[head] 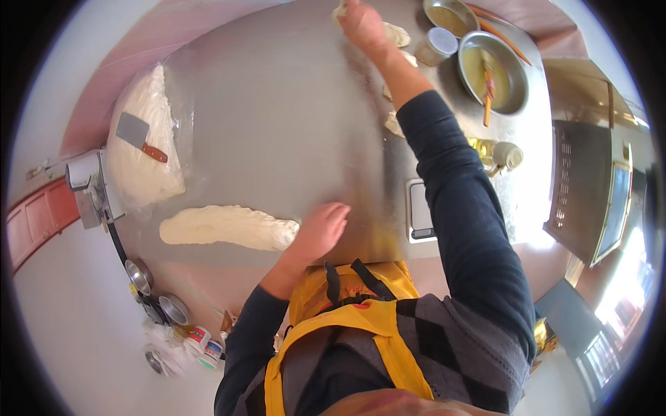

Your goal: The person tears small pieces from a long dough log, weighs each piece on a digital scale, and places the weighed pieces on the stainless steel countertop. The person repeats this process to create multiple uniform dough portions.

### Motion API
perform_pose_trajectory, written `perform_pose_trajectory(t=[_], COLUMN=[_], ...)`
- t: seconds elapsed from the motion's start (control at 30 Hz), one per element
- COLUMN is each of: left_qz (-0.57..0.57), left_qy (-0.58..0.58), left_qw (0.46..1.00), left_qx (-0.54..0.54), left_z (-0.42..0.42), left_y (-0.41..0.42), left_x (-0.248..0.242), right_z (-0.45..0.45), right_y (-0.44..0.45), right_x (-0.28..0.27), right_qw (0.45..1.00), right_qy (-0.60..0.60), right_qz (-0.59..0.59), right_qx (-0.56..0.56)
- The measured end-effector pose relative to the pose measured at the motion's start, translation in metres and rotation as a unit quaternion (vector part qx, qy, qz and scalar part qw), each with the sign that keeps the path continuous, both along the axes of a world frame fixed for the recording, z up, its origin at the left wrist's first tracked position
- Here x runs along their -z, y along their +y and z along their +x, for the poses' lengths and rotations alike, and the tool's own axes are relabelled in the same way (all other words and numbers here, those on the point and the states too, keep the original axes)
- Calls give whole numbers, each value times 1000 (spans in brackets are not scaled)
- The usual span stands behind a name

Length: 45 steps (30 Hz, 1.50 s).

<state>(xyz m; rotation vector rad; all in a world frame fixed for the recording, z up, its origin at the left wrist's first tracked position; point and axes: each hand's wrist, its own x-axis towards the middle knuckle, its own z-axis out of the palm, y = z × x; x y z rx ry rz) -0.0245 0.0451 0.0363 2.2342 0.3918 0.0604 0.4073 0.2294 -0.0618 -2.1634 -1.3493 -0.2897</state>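
My right hand (pixel 361 28) reaches to the far edge of the metal table (pixel 270 114), its fingers on a small dough piece (pixel 339 11) that they partly hide. Several cut dough pieces (pixel 396 35) lie in a row along my right forearm, some partly covered by it. My left hand (pixel 321 231) is by the right end of a long dough log (pixel 223 226), fingers loosely bent and nothing visible in them. Farther left, a large dough mass (pixel 140 182) rests on clear plastic film (pixel 179 125). A dough scraper (pixel 134 131) with a wooden handle lies on top of it.
At the far right stand a lidded tub (pixel 437 47), a bowl with brownish contents (pixel 450 20) and a steel bowl (pixel 523 93) of yellowish liquid holding a brush (pixel 488 88). An oil bottle (pixel 484 150) and a digital scale (pixel 420 208) sit beside my right sleeve.
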Motion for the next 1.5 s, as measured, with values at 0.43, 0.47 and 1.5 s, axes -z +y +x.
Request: perform_pose_trajectory(t=[0.43, 0.47, 1.5], left_qz=[79, 99, 2], left_qy=[96, 96, 102], left_qw=[980, 984, 994], left_qx=[-154, -113, -42], left_z=[-106, -102, -98], left_y=[30, 36, 62], left_x=[7, 7, 21], right_z=[104, 100, -406], right_y=[-26, -30, -235], right_x=[52, 43, -56], right_qw=[938, 964, 813], right_qy=[-189, -152, 562], right_qz=[-285, -206, -104], right_qx=[53, 68, 109])
